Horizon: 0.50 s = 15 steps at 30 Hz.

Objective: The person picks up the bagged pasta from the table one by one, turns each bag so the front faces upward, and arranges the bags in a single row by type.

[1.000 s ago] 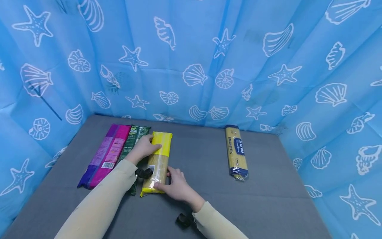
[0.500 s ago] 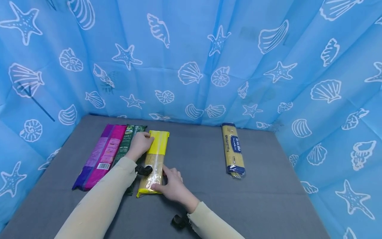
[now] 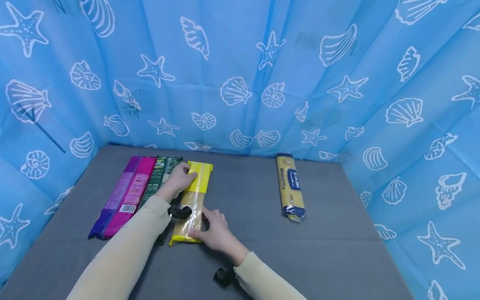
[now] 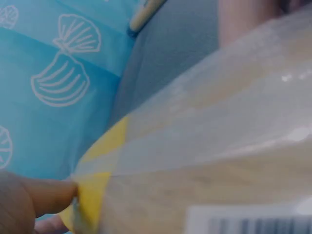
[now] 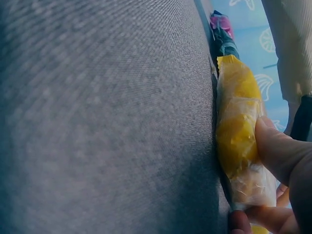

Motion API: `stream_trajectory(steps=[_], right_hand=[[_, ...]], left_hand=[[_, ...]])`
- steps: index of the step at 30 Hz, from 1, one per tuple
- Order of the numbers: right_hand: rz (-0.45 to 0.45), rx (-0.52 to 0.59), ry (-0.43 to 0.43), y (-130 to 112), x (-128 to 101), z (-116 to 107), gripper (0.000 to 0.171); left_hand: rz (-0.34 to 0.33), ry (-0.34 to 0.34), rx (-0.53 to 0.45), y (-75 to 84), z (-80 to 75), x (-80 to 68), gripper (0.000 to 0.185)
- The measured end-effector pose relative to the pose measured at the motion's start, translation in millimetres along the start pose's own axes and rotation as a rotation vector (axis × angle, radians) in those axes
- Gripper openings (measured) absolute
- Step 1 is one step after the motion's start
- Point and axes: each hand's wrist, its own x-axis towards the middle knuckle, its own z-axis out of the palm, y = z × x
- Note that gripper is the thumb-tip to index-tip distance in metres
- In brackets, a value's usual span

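Observation:
A flat packet of spaghetti [image 3: 195,198], yellow at its ends with a see-through middle, lies lengthwise on the grey table, left of centre. My left hand [image 3: 179,180] pinches its far left edge by the yellow end; in the left wrist view the thumb [image 4: 51,195] presses on that end. Near the packet's close end, my right hand [image 3: 218,233] grips the right side, with the thumb on top and the fingers along the edge. The right wrist view shows the packet's yellow end [image 5: 239,131] low against the cloth, under the thumb.
Just left of the hands lies a dark green packet [image 3: 153,185], partly hidden by my left arm. Beyond it is a pink and purple packet [image 3: 129,193]. A blue-banded spaghetti packet [image 3: 290,187] lies far right. A blue seashell curtain [image 3: 240,121] borders the table.
The head view has turned slightly, so everything sits a little further left in it. My left thumb has slid a little on the packet's far end; the right hand keeps its grip.

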Motion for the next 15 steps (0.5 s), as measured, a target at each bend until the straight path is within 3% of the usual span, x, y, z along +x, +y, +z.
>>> stream_trajectory(steps=[5, 15], right_hand=[[-0.008, -0.001, 0.007, 0, 0, 1, 0.083], [-0.027, 0.063, -0.004, 4, 1, 0, 0.080]], left_hand=[[0.026, -0.022, 0.041, -1.6, -0.6, -4.4, 0.047], [0.082, 0.062, -0.048, 4.6, 2.6, -19.4, 0.041]])
